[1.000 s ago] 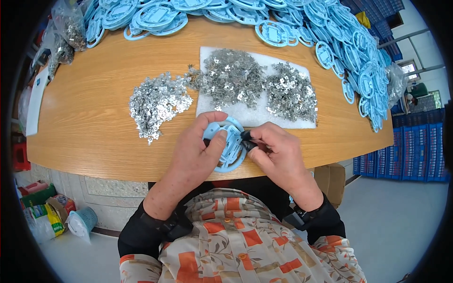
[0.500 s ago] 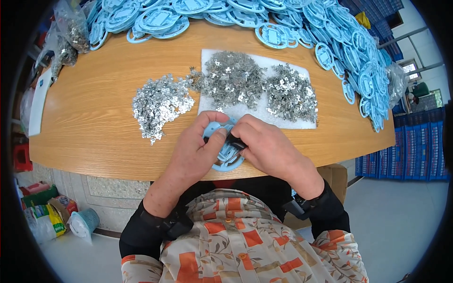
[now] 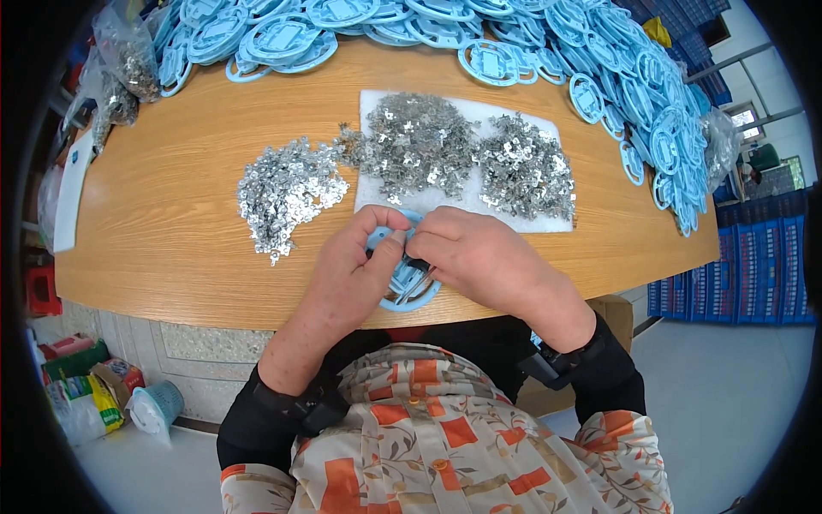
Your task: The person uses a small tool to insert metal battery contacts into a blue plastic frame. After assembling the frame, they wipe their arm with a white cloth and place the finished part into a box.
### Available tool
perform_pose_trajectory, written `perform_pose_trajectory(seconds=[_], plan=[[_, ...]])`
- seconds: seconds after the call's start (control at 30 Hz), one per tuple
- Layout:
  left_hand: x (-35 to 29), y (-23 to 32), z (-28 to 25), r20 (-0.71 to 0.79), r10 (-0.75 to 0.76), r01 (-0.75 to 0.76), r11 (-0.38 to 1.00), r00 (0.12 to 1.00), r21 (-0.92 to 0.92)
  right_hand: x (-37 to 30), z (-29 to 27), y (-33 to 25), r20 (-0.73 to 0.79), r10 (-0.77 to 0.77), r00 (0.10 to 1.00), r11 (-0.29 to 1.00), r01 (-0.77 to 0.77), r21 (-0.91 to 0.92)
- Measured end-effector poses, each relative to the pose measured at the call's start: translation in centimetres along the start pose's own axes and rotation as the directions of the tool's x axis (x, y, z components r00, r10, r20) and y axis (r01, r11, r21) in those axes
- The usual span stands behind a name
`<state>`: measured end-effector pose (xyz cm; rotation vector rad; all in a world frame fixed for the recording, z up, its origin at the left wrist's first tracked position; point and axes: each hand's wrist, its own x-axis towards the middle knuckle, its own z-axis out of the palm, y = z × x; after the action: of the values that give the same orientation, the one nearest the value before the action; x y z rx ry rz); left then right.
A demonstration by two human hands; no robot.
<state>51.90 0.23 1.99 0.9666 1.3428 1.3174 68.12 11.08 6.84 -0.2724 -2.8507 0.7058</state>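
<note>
At the near edge of the table, both hands are together over a light-blue oval plastic frame (image 3: 411, 301). My left hand (image 3: 351, 270) is closed on its left side, thumb and forefinger pressed near its upper part. My right hand (image 3: 475, 257) is closed around a black-handled tool (image 3: 419, 264), whose thin metal end slants down across the frame. Its fingertips meet the left thumb over the frame, so whatever is pinched there is hidden. Just beyond the hands, small silvery metal clips lie in a middle heap (image 3: 419, 146), a right heap (image 3: 524, 167) and a left heap (image 3: 291, 193).
A white foam sheet (image 3: 370, 188) lies under two of the heaps. Many more blue plastic frames (image 3: 291, 38) are piled along the far and right edges of the table. Clear bags of metal parts (image 3: 124, 60) stand at the far left. Blue crates (image 3: 728, 265) are stacked at the right.
My right hand has turned, its fingertips now closer to the left thumb, and less of the tool's black handle shows. The frame stays in my left hand.
</note>
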Motion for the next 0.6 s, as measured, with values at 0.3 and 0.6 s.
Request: perform_pose_trajectory(seconds=[0.3, 0.6], plan=[[0.1, 0.7, -0.2, 0.03, -0.023, 0.023, 1.0, 0.999, 0.015, -0.3, -0.5, 0.2, -0.202, 0.104, 0.974, 0.994, -0.107, -0.003], [0.1, 0.9, -0.4, 0.131, -0.085, 0.1, 0.989, 0.988, -0.105, 0.0, 0.4, 0.5, -0.368, -0.085, 0.926, 0.987, 0.029, -0.156]])
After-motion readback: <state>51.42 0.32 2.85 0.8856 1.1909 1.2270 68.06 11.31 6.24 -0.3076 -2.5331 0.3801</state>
